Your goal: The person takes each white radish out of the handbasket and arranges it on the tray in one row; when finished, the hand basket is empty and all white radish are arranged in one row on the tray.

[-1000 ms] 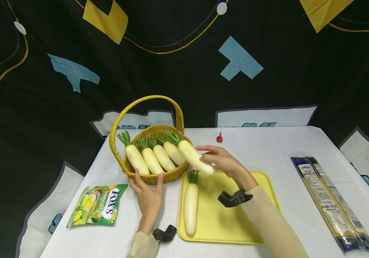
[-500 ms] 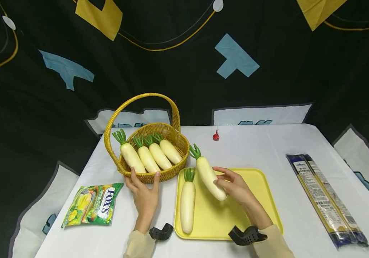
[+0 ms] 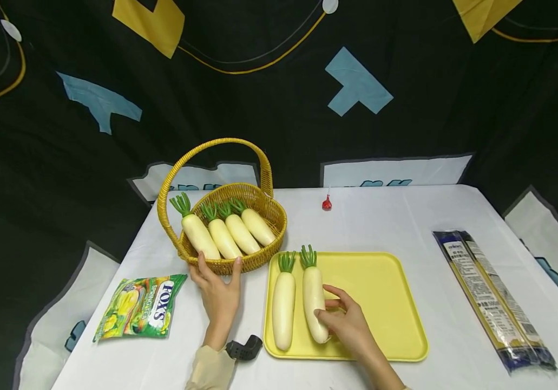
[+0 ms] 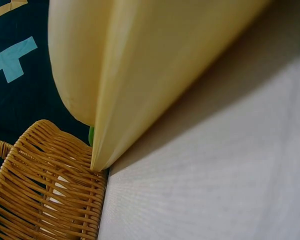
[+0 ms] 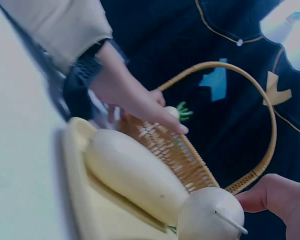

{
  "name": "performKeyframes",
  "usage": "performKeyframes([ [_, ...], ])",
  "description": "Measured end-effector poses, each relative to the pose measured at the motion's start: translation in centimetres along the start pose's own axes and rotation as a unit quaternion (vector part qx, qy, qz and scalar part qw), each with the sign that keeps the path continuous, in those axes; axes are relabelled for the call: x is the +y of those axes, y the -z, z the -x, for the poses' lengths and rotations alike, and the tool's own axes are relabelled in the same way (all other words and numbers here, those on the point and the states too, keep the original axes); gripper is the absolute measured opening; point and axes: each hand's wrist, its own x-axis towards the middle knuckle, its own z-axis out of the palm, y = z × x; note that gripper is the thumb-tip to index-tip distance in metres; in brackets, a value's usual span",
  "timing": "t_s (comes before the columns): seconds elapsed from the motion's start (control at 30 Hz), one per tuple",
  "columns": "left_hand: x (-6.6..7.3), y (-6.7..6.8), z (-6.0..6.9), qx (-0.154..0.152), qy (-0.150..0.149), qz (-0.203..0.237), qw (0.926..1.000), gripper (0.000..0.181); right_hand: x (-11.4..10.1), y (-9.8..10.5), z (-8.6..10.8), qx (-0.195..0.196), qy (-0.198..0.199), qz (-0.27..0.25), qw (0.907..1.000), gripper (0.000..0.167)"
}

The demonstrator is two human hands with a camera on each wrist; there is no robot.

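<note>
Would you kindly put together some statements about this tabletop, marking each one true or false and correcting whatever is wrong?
1. The right hand holds a white radish. True.
2. The wicker basket contains only two radishes. False: the wicker basket contains four radishes.
3. The left hand touches the near side of the basket. True.
4. The FOX'S bag lies on the yellow tray. False: the FOX'S bag lies on the white cloth, apart from the yellow tray.
5. In the head view, the long packs lie to the right of the tray. True.
</note>
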Motion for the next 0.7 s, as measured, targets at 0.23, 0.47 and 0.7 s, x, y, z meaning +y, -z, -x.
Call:
performKeyframes([
  [0.23, -0.01, 0.0, -0.07, 0.0, 0.002, 0.005, 1.0, 0.09, 0.75, -1.0, 0.17, -0.016, 0.006, 0.028, 0.9995, 0.062],
  [0.47, 0.07, 0.07, -0.14, -0.004, 0.004, 0.005, 1.0, 0.09, 0.61, -1.16, 0.07, -0.057, 0.035, 0.066, 0.9955, 0.062],
  [0.7, -0.07, 0.03, -0.06, -0.011, 0.007, 0.006, 0.9999, 0.091, 0.9, -1.12, -0.38, -0.069, 0.054, 0.081, 0.9928, 0.048],
])
